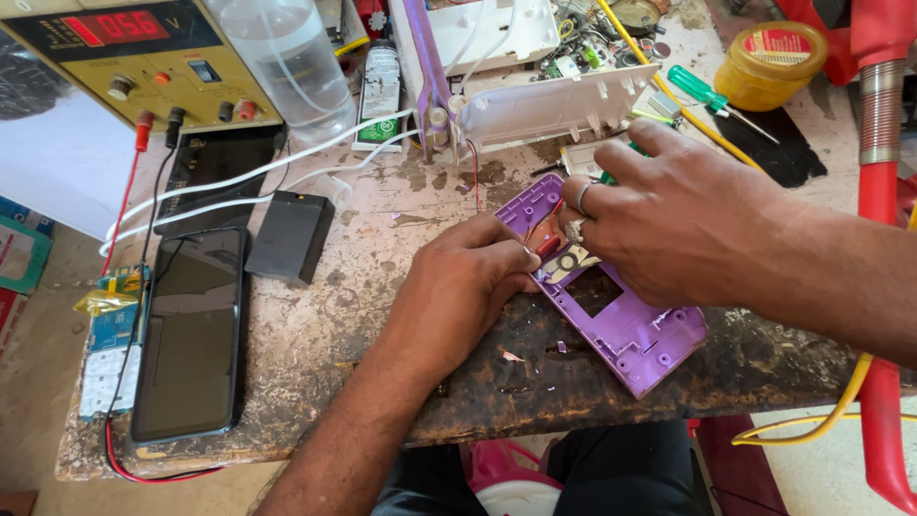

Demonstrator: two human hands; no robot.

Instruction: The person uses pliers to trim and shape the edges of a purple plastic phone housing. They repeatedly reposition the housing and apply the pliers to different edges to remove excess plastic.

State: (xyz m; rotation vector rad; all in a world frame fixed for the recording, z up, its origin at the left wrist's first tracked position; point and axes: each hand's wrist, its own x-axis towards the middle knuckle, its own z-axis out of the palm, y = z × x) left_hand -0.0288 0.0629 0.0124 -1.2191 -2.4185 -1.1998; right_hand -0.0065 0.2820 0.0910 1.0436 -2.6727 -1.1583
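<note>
A purple plastic casing (626, 330) lies open side up on the worn wooden bench (315, 344), with a rectangular cut-out in its middle. My left hand (463, 287) rests on the bench at the casing's left edge, its fingertips pinching a small red part with red wires inside the shell. My right hand (678, 220), with rings on two fingers, reaches in from the right and covers the casing's upper part. Its fingers curl down onto a small metal piece inside. What the fingertips grip is partly hidden.
A black phone (191, 334) lies at the left beside a circuit board (110, 349). Behind stand a yellow power supply (143, 57), a black block (291, 234), a white casing half (554, 105), a green screwdriver (707, 94) and a yellow jar (772, 65).
</note>
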